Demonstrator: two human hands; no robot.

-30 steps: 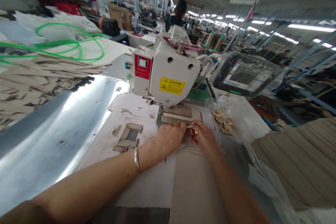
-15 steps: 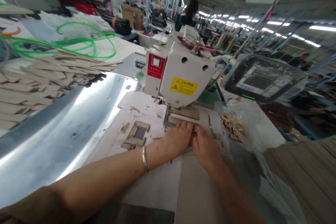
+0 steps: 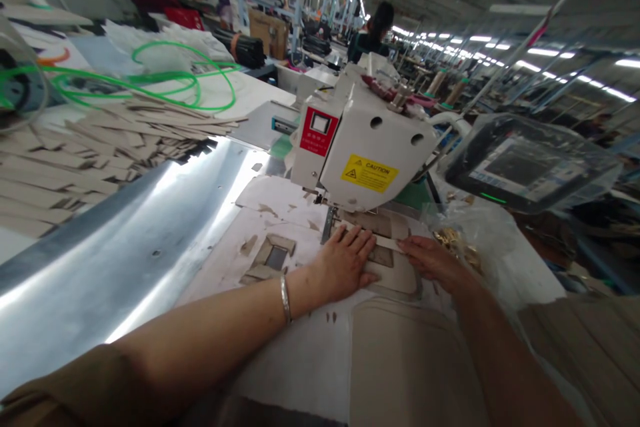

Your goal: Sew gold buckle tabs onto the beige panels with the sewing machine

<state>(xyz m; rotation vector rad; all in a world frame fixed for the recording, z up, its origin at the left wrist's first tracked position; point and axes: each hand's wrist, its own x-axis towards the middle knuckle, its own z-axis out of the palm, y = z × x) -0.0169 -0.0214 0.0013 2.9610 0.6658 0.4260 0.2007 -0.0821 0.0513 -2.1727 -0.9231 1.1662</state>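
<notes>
My left hand (image 3: pixel 346 260) lies flat with spread fingers on a beige panel with rounded corners (image 3: pixel 395 277), just in front of the sewing machine's metal clamp frame (image 3: pixel 327 224). My right hand (image 3: pixel 430 259) rests on the panel's right side, its fingers reaching toward a narrow pale strip (image 3: pixel 376 237). I cannot tell whether those fingers grip the strip. The white sewing machine head (image 3: pixel 370 160), with a yellow caution label, overhangs the clamp. Part of the panel is hidden under both hands.
A stack of beige strips (image 3: pixel 75 167) lies on the left beside a green tube (image 3: pixel 185 83). A paper template (image 3: pixel 260 240) covers the shiny metal table (image 3: pixel 110 247). Gold fittings in a plastic bag (image 3: pixel 453 243) and a wrapped control screen (image 3: pixel 525 167) sit right.
My hands have moved apart, with the right hand sliding right and flattening onto the panel. The small metal piece between my fingers is no longer visible. The whole view has shifted slightly.
</notes>
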